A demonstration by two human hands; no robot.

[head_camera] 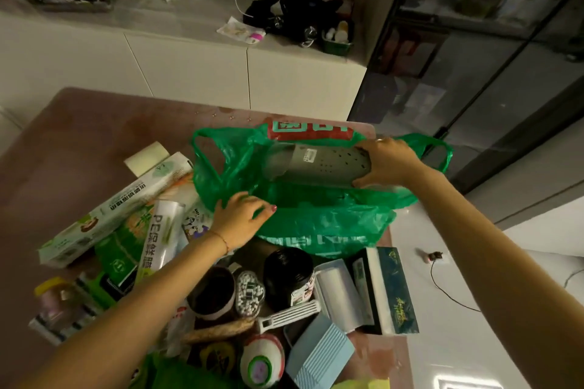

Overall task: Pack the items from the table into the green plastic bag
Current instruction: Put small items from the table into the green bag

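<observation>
Green plastic bag [316, 218] lying open on the far part of the bench [79, 142], mouth gaping upward, handles splayed to either side. Half inside the mouth, a grey perforated plastic piece [316, 164], lengthwise across the opening, just under a red packet [311, 131] against the bag's far wall. Right hand [387, 164] curled round the grey piece's right end, thumb below, fingers over the top. Left hand [241, 219] on the bag's near left rim, fingers bent into the green film, holding the mouth apart.

Left of the bag: a long white-and-green box [113, 208] lying slantwise, a pale block [147, 158] beyond it, a roll of cling film marked PE [161, 240] beside the left wrist. Nearer than the bag: a black roll [289, 278], a brown-lidded jar [215, 294], a small container of white beads [249, 294], a white slotted tool [289, 314], a dark green tissue box [393, 290] toward the right, a ribbed blue box [319, 354], a white ball with a green ring [262, 360]. Far behind the bag, a white cabinet [189, 66] carrying cables and black fabric.
</observation>
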